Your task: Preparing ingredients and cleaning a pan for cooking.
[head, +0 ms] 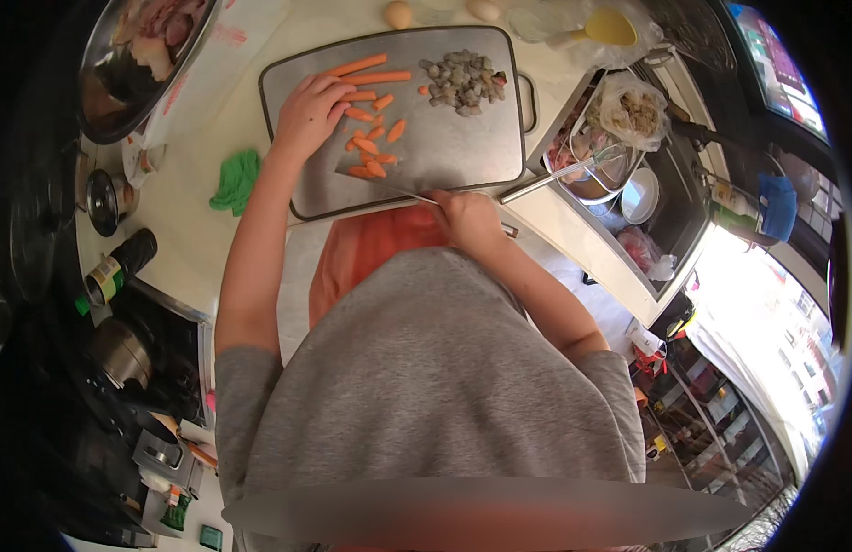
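On a metal cutting board [460,148] with a dark rim, my left hand [314,114] has its fingertips on a short carrot stick [360,96]. Two longer carrot sticks [381,76] lie just beyond those fingers and are partly covered by them. Slanted carrot pieces [366,145] are scattered nearer to me. My right hand [471,219] grips a knife [388,186] at the board's near edge, its blade pointing left with the tip close to the cut pieces. A heap of grey diced food [465,81], possibly shrimp, sits on the board's far right part.
A metal bowl of raw meat [157,41] stands far left, near a green cloth [235,183]. Eggs [398,14] and a yellow scoop [609,27] lie behind the board. To the right, a whisk [547,181] reaches over the sink [681,238], which holds bowls and bags.
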{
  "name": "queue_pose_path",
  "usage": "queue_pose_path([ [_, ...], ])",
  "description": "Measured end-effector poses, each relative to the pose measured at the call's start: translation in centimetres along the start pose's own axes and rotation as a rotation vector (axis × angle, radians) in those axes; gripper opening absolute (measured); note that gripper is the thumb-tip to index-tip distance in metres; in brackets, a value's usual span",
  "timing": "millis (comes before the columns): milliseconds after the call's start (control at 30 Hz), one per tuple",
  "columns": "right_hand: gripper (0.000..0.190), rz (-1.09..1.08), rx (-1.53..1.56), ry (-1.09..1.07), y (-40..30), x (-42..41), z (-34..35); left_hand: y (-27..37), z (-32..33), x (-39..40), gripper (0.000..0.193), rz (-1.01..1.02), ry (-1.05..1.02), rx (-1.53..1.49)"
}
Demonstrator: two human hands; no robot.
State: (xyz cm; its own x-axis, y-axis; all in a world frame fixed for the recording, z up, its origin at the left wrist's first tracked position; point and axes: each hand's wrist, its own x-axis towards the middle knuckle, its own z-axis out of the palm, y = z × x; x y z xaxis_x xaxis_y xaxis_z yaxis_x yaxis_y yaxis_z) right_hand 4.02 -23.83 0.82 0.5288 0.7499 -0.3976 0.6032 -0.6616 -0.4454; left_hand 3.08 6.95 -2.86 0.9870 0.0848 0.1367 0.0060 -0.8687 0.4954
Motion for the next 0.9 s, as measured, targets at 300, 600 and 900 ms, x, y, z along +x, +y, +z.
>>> queue_pose_path([
  [300,0.032,0.145,0.041,0.170,2.1,0.0,-0.6,-2.3,0.1,0.4,0.022,0.199,-0.039,0.223],
  [600,0.030,0.138,0.087,0.134,0.8,0.1,-0.6,0.1,-0.7,-11.2,0.029,-0.078,0.314,0.204],
  [900,0.029,0.152,0.108,0.197,-0.9,2.1,0.3,2.9,2.2,-12.5,0.028,-0.009,0.321,0.156],
])
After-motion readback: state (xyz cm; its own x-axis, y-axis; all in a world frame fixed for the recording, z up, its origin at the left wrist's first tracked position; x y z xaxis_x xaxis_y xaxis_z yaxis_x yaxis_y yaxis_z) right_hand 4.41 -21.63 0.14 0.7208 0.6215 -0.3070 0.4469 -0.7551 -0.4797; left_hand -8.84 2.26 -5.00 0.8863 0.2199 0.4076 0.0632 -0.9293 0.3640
